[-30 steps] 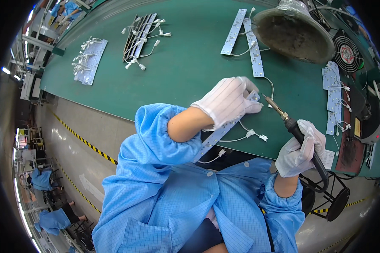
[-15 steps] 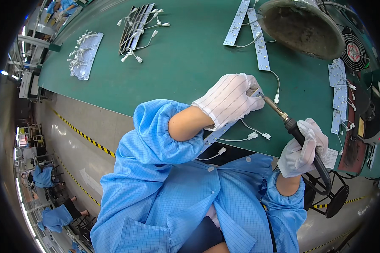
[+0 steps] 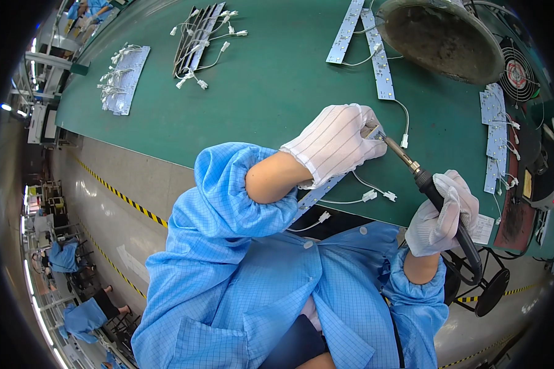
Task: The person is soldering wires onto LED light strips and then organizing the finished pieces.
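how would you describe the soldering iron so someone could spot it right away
Start at the green table and go to its near edge on the person's right. There the gloved right hand grips a soldering iron, its metal tip meeting the gloved left hand. It is the only dark-handled rod among flat white strips.

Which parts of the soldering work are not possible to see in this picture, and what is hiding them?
- Head view: the soldering iron tip and the joint are hidden behind the left hand.
- Head view: the part of the light strip under the left hand is covered by the glove and forearm.
- Head view: the iron's handle is mostly wrapped by the right hand.
- Head view: the small boards near the right rim are too small and bent to read.
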Tool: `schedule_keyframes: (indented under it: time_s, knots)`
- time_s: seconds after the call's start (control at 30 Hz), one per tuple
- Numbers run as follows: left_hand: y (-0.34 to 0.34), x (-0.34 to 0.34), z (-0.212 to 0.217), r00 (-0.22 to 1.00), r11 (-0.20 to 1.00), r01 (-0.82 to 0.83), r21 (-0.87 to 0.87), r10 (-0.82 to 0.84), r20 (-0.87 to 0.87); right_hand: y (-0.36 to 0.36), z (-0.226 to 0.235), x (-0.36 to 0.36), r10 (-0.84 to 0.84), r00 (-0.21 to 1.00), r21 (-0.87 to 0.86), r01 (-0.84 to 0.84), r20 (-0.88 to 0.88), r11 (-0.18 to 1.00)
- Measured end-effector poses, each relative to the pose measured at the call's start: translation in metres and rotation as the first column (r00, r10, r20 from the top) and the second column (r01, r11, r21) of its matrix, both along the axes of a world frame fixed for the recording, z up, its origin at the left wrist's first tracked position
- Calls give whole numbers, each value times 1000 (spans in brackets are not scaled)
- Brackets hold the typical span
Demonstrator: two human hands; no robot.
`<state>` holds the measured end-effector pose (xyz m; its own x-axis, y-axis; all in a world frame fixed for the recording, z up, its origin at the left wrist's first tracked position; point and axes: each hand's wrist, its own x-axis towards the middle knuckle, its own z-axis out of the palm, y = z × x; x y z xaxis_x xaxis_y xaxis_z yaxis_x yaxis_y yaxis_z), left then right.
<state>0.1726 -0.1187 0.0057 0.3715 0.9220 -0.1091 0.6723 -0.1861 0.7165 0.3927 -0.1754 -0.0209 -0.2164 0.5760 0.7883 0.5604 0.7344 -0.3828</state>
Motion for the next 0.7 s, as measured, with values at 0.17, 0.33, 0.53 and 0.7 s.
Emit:
schedule_keyframes:
  time_s: [0.17,0.33,0.53,0.7]
  knots:
    - [1,-1,2,1000,1000,5,1,-5,5,2,0,-8,-304,931,301,236,204,924]
    - [0,-2,5,999,999,-15,-40,17,42,0,4,-3,-243,965,203,220,99,954]
    - [-1,-3,5,999,1000,-3,-25,4,39,-1,2,0,-304,936,243,257,177,935]
    - [1,-3,1,998,999,2,-32,0,60,2,2,-2,-376,900,311,300,223,902]
